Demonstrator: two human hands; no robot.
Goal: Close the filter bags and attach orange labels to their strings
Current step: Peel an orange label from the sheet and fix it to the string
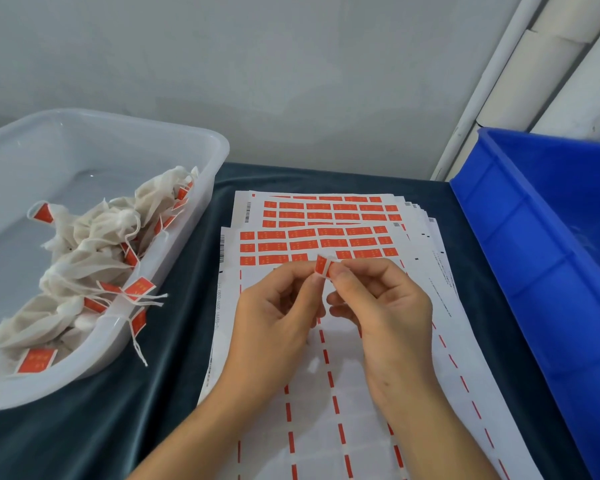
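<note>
Over the middle of the label sheets (343,341), both hands are up and meeting at the fingertips. I see the left hand (274,313) and the right hand (381,306) pinching one small orange label (322,265) between them, held just above the paper. The left thumb and forefinger nip its lower left edge, the right thumb and forefinger clamp its right side, and the remaining fingers of both hands curl loosely inward. I can't make out a string at the label from here; it's too small to tell.

Below the hands, the top sheet is mostly stripped, showing white backing with dashed red lines running toward me. A few rows of unpeeled orange stickers (312,244) remain at its far end, and another sheet (326,209) behind it carries several more full rows. The sheets are stacked slightly fanned on a dark teal cloth (84,427) covering the table.

To the left, a clear plastic tub (201,188) sits on the cloth, touching the sheets' side of the table only by nearness, not overlapping them. Inside it lies a heap of white filter bags (94,244), drawstrings tangled, many already wearing orange tags; a couple of strings hang over the tub's near rim.

On the right, a blue plastic crate (520,244) stands beside the paper stack. Behind it, pale pipes (534,81) run up the grey wall.
</note>
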